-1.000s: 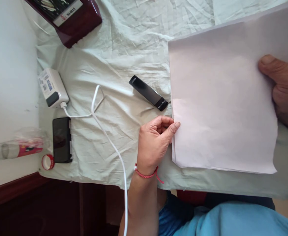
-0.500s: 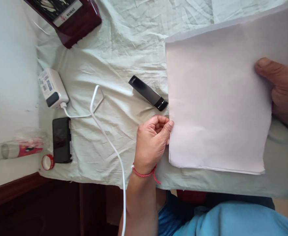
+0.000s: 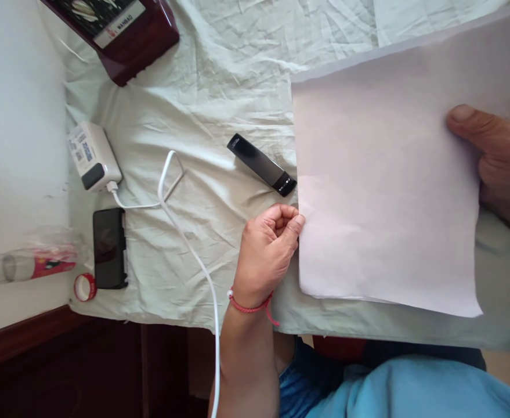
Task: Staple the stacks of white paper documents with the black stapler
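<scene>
Pinching the edge of the paper [image 3: 380, 197] between thumb and curled fingers, the left hand [image 3: 267, 255] wears a red bracelet [image 3: 249, 307]. The right hand [image 3: 501, 154] clasps the opposite side, thumb on top, other fingers mostly hidden. The paper lies over the right half of the pale cloth [image 3: 211, 87], just beside a slim black device [image 3: 261, 165]. Farther left, a white cord [image 3: 194, 249] plugs into a white box [image 3: 91, 154] near a phone [image 3: 109, 248].
</scene>
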The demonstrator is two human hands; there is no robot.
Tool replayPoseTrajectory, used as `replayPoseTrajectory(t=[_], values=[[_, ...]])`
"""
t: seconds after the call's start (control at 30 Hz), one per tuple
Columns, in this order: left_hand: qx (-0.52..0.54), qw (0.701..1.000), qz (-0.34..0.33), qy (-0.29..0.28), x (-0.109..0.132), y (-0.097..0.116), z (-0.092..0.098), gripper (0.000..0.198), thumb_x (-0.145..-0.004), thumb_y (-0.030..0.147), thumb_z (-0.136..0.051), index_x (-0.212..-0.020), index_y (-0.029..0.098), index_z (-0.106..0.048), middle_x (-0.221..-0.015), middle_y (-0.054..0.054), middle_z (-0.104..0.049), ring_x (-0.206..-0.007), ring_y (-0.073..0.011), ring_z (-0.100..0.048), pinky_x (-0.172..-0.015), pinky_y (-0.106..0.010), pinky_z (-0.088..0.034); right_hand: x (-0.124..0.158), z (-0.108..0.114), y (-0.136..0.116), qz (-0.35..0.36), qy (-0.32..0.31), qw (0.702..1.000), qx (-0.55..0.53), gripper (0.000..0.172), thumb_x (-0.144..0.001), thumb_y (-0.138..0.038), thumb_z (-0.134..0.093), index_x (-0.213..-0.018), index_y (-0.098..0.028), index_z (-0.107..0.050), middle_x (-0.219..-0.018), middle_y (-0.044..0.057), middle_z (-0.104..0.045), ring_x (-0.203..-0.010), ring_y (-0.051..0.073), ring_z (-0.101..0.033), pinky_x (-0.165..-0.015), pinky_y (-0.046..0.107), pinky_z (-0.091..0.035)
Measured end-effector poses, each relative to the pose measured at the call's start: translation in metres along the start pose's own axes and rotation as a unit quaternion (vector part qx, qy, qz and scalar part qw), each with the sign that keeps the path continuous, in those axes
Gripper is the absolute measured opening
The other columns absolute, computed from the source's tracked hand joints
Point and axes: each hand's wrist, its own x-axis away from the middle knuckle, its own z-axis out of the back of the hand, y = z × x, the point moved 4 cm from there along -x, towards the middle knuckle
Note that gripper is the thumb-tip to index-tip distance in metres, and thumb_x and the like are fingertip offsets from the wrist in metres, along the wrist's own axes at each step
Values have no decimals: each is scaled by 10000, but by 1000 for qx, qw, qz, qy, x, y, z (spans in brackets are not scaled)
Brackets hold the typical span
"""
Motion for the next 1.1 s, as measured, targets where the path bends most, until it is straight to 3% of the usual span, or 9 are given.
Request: replayPoseTrajectory(t=[0.13, 0.33, 0.47, 0.57, 0.67, 0.77, 0.87, 0.97, 1.1], values=[[-8, 1000, 13, 23, 0, -1, 0, 184, -893, 280, -843, -896, 171, -695, -666, 56, -620, -523, -46, -455, -468, -174, -338, 5, -1, -5, -17, -4, 1000, -3, 182, -983, -428, -820, -1121, -319, -866, -1410, -13, -798, -1367, 329, -740, -1138, 533, -634], [-14, 998, 34, 50, 0, -6, 0, 364, -886, 240, -807, -1210, 213, -642, -656, 85, -629, -511, -90, -472, -509, -214, -362, 2, 0, -5, 8, -13, 1000, -10, 118, -969, -432, -826, -1068, -386, -870, -1398, -63, -801, -1360, 288, -742, -1027, 462, -661], [-109, 993, -22, 32, 3, -5, -6, 168, -1024, 344, -683, -1088, 207, -756, -717, 22, -653, -590, -125, -523, -568, -259, -383, -6, 2, 3, 17, -1, 999, -36, 113, -907, -421, -892, -962, -327, -864, -1361, -15, -817, -1304, 293, -763, -1059, 474, -669], [-218, 971, -82, 63, 7, -1, -10, 230, -1078, 339, -604, -1033, 212, -791, -804, -23, -717, -723, -164, -623, -656, -283, -414, -10, 1, 8, 17, -2, 998, -52, 181, -864, -447, -926, -939, -297, -858, -1332, 1, -828, -1260, 298, -771, -1082, 509, -660], [-256, 957, -115, 68, 8, 3, -14, 284, -1088, 355, -604, -889, 204, -739, -710, 3, -630, -669, -145, -554, -667, -288, -390, -10, 1, 6, 25, -1, 998, -64, 195, -857, -446, -922, -974, -296, -878, -1274, 0, -842, -1217, 281, -785, -1116, 524, -639], [-209, 972, -95, 53, 7, 2, -13, 374, -1095, 432, -623, -798, 209, -670, -634, 35, -510, -607, -127, -450, -608, -276, -348, -9, 1, 3, 21, -8, 998, -61, 215, -874, -488, -906, -1031, -342, -885, -1311, -33, -833, -1307, 310, -763, -1075, 545, -646], [-132, 989, -59, 39, 5, 0, -10, 332, -1082, 476, -655, -886, 214, -715, -677, 32, -548, -615, -124, -459, -575, -256, -346, -8, 3, 2, 6, -15, 998, -62, 269, -861, -553, -918, -1027, -345, -881, -1316, -27, -831, -1364, 349, -739, -975, 534, -676], [-93, 995, -26, 8, 4, -1, -10, 337, -1031, 482, -724, -845, 202, -717, -651, 37, -501, -572, -106, -396, -523, -250, -292, -10, 5, 6, -9, -27, 997, -72, 317, -820, -521, -972, -975, -263, -872, -1270, 22, -843, -1224, 325, -796, -939, 516, -693], [-33, 998, 43, -37, 6, -2, -11, 340, -962, 497, -801, -850, 188, -718, -591, 64, -448, -504, -83, -339, -477, -236, -265, -15, 5, 13, -10, -41, 998, -50, 439, -800, -595, -970, -966, -204, -858, -1171, 57, -857, -1042, 287, -831, -768, 425, -669]])
